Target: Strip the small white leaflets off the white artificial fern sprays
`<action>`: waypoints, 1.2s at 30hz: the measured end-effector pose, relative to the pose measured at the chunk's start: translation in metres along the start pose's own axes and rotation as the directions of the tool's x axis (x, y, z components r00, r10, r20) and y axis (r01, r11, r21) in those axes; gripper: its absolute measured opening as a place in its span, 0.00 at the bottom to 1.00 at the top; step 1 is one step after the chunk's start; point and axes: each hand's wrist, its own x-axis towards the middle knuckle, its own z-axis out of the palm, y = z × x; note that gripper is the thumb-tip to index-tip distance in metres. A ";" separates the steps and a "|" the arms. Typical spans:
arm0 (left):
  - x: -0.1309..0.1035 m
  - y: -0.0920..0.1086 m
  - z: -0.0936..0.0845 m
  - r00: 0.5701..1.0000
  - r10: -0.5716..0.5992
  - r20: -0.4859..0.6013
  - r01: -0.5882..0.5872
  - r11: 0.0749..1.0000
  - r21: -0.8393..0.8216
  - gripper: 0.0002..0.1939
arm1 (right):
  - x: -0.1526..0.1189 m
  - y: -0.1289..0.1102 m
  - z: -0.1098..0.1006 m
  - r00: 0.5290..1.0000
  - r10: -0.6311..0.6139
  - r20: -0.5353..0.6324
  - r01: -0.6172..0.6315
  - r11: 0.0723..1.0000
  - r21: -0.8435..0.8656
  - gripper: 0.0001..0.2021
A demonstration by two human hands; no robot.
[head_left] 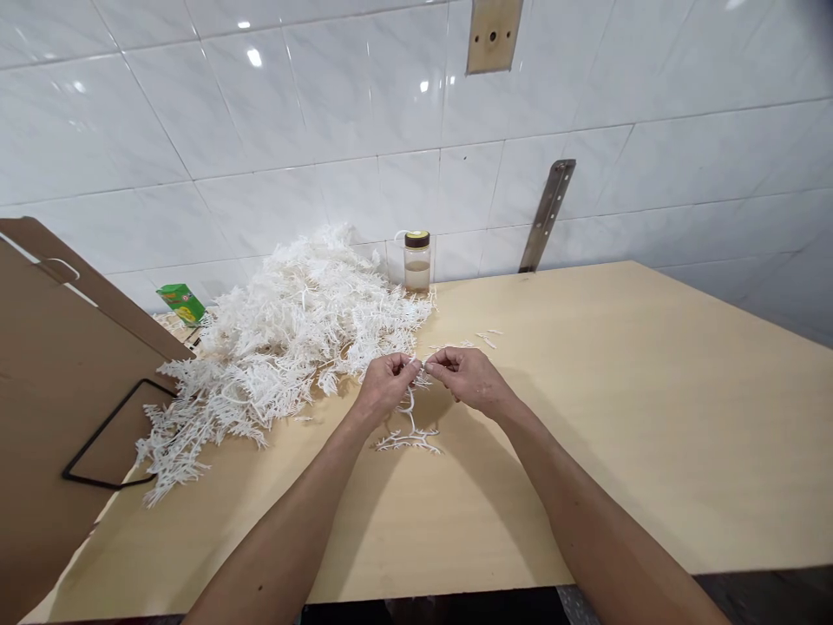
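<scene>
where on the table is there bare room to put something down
The widest bare patch of the table is right of the right forearm, reaching up toward the metal bracket. A smaller one lies between the forearms, below the loose white sprig. It's crowded on the left, where the white pile sits between the cardboard box and the jar.

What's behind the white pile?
Behind the white pile: tiled wall, a green box at left, a lidded jar at right. What else the pile covers can't be seen.

Bare forearms — one small mole, black clothing
</scene>
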 end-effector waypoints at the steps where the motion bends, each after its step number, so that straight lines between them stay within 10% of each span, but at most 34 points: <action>1: 0.000 0.000 0.000 1.000 0.000 -0.003 0.000 1.000 0.006 0.19 | 0.000 0.000 0.001 1.000 -0.005 0.001 0.005 1.000 -0.002 0.13; 14: -0.006 0.006 0.004 0.994 0.045 -0.100 -0.006 0.932 0.363 0.12 | 0.000 0.012 0.028 0.988 -0.149 -0.046 0.108 0.866 -0.488 0.09; 20: -0.001 -0.003 0.001 0.998 0.047 -0.053 -0.028 0.950 0.310 0.13 | 0.008 0.019 0.039 0.977 -0.107 -0.183 -0.007 0.845 -0.534 0.08; 25: -0.001 -0.001 -0.002 0.997 0.066 -0.035 -0.061 0.990 0.130 0.17 | 0.014 0.031 0.006 0.919 0.005 -0.394 -0.218 0.839 -0.499 0.07; 36: 0.002 -0.006 -0.003 1.000 -0.002 0.005 0.003 0.998 -0.057 0.20 | 0.013 0.038 -0.014 0.896 0.055 -0.440 -0.223 0.914 -0.340 0.06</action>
